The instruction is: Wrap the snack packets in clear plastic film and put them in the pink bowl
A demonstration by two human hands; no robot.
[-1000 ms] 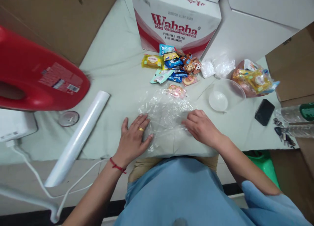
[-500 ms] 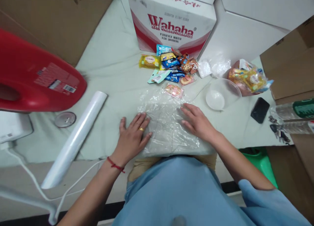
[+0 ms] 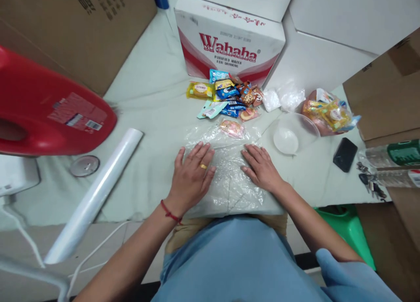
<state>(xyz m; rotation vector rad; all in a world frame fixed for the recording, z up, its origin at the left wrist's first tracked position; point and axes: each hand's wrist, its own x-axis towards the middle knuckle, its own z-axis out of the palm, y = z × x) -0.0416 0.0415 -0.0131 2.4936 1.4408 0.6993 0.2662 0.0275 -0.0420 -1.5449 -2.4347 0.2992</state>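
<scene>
A crinkled sheet of clear plastic film (image 3: 229,179) lies spread on the pale green tablecloth in front of me. My left hand (image 3: 193,173) rests flat on its left part, fingers spread, with a ring and a red string bracelet. On the right part of the film lies my right hand (image 3: 260,166), palm down with the fingers apart. Just beyond the film's middle sits a pink wrapped snack (image 3: 232,128), seemingly on or by its far edge. Behind it is a pile of small packaged snacks (image 3: 229,92) in blue, yellow and brown wrappers.
A clear plastic tub (image 3: 297,133) stands right of the film, near a bag of snacks (image 3: 328,112). A white film roll (image 3: 98,192) overhangs the table edge at left, beside a red jug (image 3: 59,114). The Wahaha carton (image 3: 229,44) blocks the back; a black case (image 3: 345,154) lies right.
My left hand has slid right and forward over the film, nearer my right hand. My right hand has shifted only slightly. The camera view has tilted a little.
</scene>
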